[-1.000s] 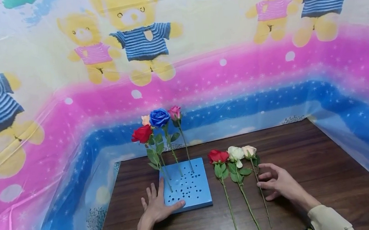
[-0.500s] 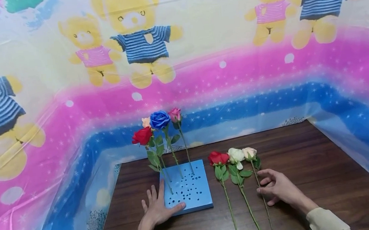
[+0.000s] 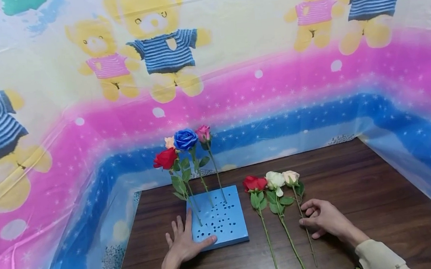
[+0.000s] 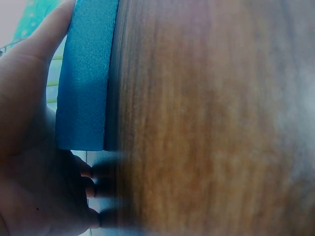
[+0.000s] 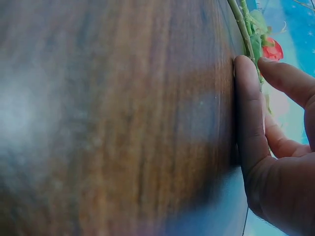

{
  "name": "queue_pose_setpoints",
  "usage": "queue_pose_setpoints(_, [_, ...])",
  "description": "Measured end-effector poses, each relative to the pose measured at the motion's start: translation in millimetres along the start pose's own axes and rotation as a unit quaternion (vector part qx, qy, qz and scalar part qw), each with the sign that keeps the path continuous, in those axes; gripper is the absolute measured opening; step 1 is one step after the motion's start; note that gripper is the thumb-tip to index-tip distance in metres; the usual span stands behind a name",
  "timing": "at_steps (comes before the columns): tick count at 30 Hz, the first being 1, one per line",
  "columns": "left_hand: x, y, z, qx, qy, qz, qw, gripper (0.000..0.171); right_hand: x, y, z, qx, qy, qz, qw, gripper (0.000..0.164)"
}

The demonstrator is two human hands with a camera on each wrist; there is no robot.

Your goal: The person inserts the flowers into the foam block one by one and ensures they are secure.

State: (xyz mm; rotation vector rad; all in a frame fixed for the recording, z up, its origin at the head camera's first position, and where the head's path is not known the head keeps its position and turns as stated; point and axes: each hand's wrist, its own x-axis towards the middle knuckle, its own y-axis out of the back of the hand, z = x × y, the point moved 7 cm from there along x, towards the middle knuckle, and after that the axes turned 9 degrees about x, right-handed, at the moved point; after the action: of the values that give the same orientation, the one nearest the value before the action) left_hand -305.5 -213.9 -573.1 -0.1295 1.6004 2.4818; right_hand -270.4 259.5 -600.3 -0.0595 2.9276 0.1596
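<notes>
Left hand, fingers spread, touches a square blue foam block; loosely curled right hand pinches a green-stemmed cream rose

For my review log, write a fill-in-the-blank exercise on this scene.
The left hand touches a perforated block coloured ____.
In it stand a red rose, blue rose, peach rose and pink rose: ____ in all.
The white rose lies ____ the second red rose and cream rose.
The right hand is at the cream rose's ____.

Missing: blue, four, between, stem.
</notes>
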Motion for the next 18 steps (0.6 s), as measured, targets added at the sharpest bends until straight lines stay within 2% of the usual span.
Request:
queue_pose_setpoints(13, [2.5,0.3,-0.5,-0.002,0.000,0.000,1.0000,0.139,3.2,-0.1,-0.8,-0.014,-0.015,-0.003,1.000,0.064])
queue_pose_setpoints(18, [2.8,-1.3,-1.7,-0.006,-0.001,0.000,1.0000,0.140,1.1,-0.8,-1.3,-0.004,-0.012,-0.018,1.000,0.063])
